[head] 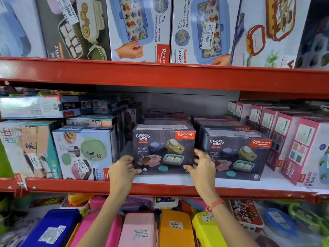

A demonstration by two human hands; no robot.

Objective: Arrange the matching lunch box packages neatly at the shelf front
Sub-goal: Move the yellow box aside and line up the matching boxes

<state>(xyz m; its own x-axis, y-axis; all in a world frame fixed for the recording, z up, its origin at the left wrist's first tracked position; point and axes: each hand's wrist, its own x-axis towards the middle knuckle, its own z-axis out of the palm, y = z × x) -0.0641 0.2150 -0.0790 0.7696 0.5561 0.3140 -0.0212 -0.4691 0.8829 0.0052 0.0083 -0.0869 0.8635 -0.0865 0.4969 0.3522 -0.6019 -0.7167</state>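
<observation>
Two matching dark "Crunchy bite" lunch box packages stand side by side on the middle shelf (160, 188). The left package (163, 148) sits a little further back than the right package (236, 154). My left hand (122, 168) grips the lower left corner of the left package, fingers curled round its edge. My right hand (203, 164) hovers at that package's right edge, in front of the gap between the two boxes, fingers spread and blurred. More dark boxes of the same kind are stacked behind them.
A white box with a green lunch box picture (85, 152) stands left of my left hand. Pink "Kidzee Plus" boxes (300, 150) line the right. Red shelf rails run above and below. Coloured plastic lunch boxes (138, 229) fill the lower shelf.
</observation>
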